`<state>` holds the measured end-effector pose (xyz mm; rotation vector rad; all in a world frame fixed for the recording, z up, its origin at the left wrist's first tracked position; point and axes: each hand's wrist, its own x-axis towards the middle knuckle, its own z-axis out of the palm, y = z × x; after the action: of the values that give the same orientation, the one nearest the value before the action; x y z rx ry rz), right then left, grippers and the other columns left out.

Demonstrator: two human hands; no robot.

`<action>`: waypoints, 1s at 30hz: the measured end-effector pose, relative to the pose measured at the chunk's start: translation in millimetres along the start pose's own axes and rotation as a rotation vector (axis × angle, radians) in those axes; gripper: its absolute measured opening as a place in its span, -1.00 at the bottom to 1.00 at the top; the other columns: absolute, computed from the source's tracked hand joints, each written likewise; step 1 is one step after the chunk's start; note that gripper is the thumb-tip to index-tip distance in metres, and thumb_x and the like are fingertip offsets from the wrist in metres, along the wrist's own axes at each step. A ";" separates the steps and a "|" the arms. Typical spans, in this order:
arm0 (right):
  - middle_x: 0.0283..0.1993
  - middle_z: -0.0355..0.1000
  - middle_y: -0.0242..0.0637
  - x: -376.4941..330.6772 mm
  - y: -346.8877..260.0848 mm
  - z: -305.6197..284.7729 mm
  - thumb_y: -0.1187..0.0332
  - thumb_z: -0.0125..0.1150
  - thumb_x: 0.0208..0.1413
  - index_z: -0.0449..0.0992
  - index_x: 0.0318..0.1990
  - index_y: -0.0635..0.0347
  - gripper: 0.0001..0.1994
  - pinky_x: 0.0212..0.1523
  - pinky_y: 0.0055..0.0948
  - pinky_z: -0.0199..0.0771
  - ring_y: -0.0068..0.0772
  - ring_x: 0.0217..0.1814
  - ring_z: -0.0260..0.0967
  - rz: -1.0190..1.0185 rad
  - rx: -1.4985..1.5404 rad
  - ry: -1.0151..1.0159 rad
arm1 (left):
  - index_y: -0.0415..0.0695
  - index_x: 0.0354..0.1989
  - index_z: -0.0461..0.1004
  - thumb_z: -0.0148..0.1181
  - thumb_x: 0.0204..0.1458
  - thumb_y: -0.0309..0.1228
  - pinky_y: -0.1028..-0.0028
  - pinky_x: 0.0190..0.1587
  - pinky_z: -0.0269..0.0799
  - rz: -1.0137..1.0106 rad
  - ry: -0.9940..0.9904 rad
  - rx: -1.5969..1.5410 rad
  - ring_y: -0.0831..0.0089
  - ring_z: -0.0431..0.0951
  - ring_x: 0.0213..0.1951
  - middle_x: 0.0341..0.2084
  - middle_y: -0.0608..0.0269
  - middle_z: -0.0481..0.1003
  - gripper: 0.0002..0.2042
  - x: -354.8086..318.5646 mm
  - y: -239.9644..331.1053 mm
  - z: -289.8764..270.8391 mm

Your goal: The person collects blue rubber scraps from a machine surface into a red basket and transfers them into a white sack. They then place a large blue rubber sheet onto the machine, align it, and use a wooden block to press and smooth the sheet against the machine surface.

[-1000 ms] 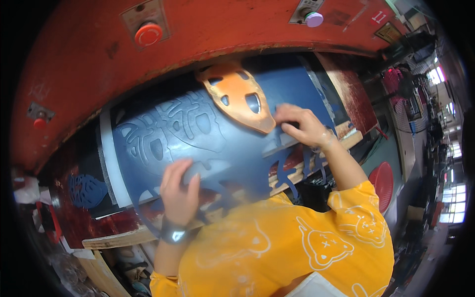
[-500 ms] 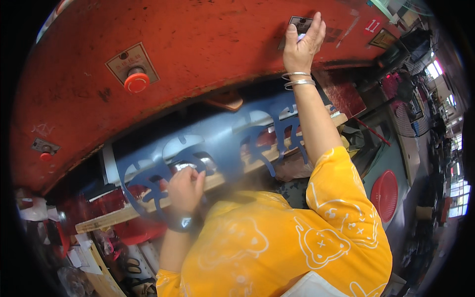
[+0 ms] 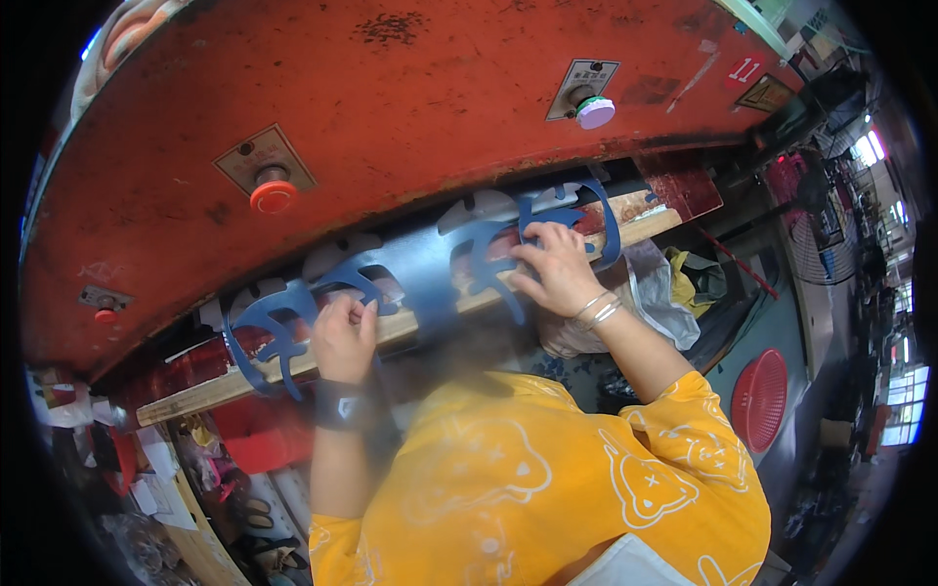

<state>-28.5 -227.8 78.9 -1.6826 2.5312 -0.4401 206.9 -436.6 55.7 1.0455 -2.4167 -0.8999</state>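
A blue sheet [image 3: 422,283] with large curved cut-outs stretches along the front of the red machine, above a pale wooden edge. My left hand [image 3: 344,337], a dark band at its wrist, is closed at the sheet's near edge, thumb against fingers. Toward the sheet's right end, my right hand [image 3: 559,269] bends its fingers over the narrow strips; its fingertips are partly hidden there. Thin bangles [image 3: 598,311] circle that wrist. Greyish-white areas [image 3: 476,209] show through the sheet's openings.
The red machine front [image 3: 410,117] carries a red push button [image 3: 274,195], a pale purple button [image 3: 594,112] and a smaller red button [image 3: 106,314]. A wooden bar [image 3: 186,398] runs along the near edge. A red basket [image 3: 760,400] and a fan [image 3: 821,244] stand at right.
My right hand has come down from the pale purple button to the sheet's right part. The blue sheet has shifted, its right end now raised. My left hand stays at the near edge.
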 end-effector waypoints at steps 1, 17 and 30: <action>-0.06 0.33 -0.28 -0.9 -5.9 1.7 0.14 0.27 -0.06 0.55 -0.16 0.04 -0.69 0.13 -0.15 0.06 -0.13 0.14 0.16 0.019 -0.030 -0.024 | -0.20 -0.59 0.35 0.25 -0.07 -0.40 0.23 -0.41 0.32 0.023 0.008 -0.018 0.14 0.44 -0.49 -0.63 0.11 0.42 -0.79 -1.4 0.0 -0.7; -0.11 0.36 -0.16 -7.0 -34.0 -17.1 0.11 0.24 -0.04 0.55 -0.24 0.20 -0.66 0.09 -0.12 0.11 -0.13 0.10 0.17 0.027 -0.179 -0.138 | -0.22 -0.56 0.38 0.22 -0.01 -0.34 0.22 -0.39 0.34 -0.023 -0.051 -0.028 0.13 0.46 -0.48 -0.63 0.07 0.43 -0.77 -10.7 10.9 -10.4; 0.29 0.08 0.09 222.4 3.5 7.9 -0.07 0.33 -0.17 0.26 0.21 0.06 -0.24 0.23 0.02 0.07 0.17 0.32 0.00 0.084 0.188 -0.049 | -0.26 0.07 0.28 0.21 0.00 -0.33 0.33 -0.06 0.36 0.100 -0.006 -0.566 0.19 0.46 -0.07 -0.11 -0.03 0.42 -0.52 170.0 55.8 -2.6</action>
<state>-118.5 -431.0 92.4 -1.4971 2.4286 -0.6008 66.6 -535.1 107.2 0.6989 -2.0021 -1.4313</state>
